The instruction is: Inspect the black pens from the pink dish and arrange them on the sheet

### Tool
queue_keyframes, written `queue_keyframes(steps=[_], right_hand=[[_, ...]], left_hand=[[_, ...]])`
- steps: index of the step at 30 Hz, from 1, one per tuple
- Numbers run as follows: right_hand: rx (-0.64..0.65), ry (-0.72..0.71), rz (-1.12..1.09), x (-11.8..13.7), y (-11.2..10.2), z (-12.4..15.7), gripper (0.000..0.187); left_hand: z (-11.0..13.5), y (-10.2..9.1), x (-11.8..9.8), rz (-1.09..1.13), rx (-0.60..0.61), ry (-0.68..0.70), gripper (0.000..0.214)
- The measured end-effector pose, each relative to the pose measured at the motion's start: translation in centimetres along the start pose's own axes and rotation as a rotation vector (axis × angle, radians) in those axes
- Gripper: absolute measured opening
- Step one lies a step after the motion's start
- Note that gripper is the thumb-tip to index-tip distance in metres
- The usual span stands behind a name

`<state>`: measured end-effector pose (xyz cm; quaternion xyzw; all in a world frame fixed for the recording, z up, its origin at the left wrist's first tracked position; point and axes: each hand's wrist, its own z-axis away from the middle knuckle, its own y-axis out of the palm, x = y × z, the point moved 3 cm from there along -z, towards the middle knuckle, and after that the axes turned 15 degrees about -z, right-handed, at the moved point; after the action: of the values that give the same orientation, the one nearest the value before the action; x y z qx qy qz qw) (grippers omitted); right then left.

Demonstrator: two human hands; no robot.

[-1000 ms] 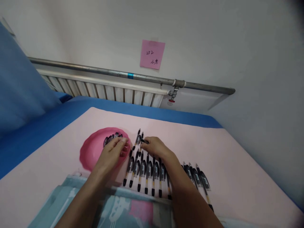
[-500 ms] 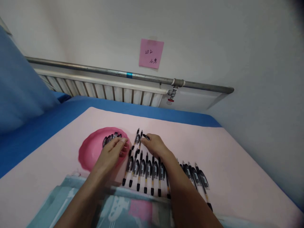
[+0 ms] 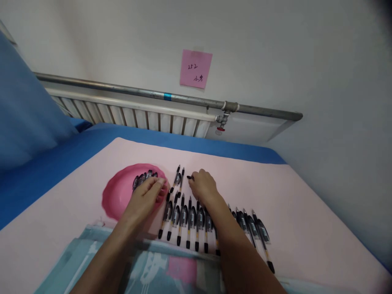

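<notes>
My left hand [image 3: 150, 194] hovers over the right side of a pink bowl [image 3: 114, 196], its fingers curled together; what they hold, if anything, is hidden. Several black capped pens [image 3: 143, 178] lie in the bowl beyond that hand. My right hand [image 3: 203, 185] is closed on what looks like a black pen cap [image 3: 190, 177], of which only a dark end sticks out. Just left of it lie two uncapped pens, the nearer one [image 3: 181, 181] bare and the other with a loose cap [image 3: 177, 179] beside it.
A row of uncapped pens with caps between them [image 3: 192, 216] runs along the near side, partly under my right forearm; more pens [image 3: 259, 232] lie to its right. A pink mat [image 3: 306, 212] covers the blue table [image 3: 245, 151]. Behind stand a radiator [image 3: 141, 120] and pipe [image 3: 122, 90].
My right hand has shifted slightly right, away from the two back pens, with the black piece still in its fingers. The left hand has hardly moved.
</notes>
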<state>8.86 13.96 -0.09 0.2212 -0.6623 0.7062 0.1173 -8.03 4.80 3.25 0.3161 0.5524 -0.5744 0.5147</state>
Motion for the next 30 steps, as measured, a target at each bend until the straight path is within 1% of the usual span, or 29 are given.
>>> queue_keyframes(steps=[3,6,11,15,20,24,27,30], right_hand=[[0.015,0.000,-0.013,-0.1,0.1,-0.2,0.022],[0.006,0.008,-0.038,-0.2,0.1,-0.3,0.026],[0.009,0.001,-0.064,-0.3,-0.2,-0.4,0.019],[0.021,0.009,-0.113,-0.5,-0.3,-0.6,0.018],[0.002,0.040,-0.203,-0.8,0.9,-1.2,0.018],[-0.016,0.039,-0.251,-0.6,1.5,-1.3,0.016],[-0.023,0.026,-0.257,-0.6,1.4,-1.2,0.013],[-0.036,0.025,-0.261,-0.6,1.1,-1.1,0.014]], left_hand=[[0.1,-0.1,-0.2,-0.010,-0.001,-0.003,0.033],[0.2,-0.1,-0.2,-0.023,-0.002,0.007,0.032],[-0.2,-0.3,0.4,-0.009,-0.005,0.024,0.035],[-0.7,-1.2,0.8,0.030,-0.073,0.004,0.036],[-0.9,-2.8,0.5,0.062,-0.184,-0.068,0.037],[-0.7,-3.1,0.3,0.042,-0.193,-0.071,0.037],[-0.7,-2.9,0.4,0.027,-0.182,-0.062,0.038],[-0.9,-3.0,0.5,0.067,-0.191,-0.065,0.035]])
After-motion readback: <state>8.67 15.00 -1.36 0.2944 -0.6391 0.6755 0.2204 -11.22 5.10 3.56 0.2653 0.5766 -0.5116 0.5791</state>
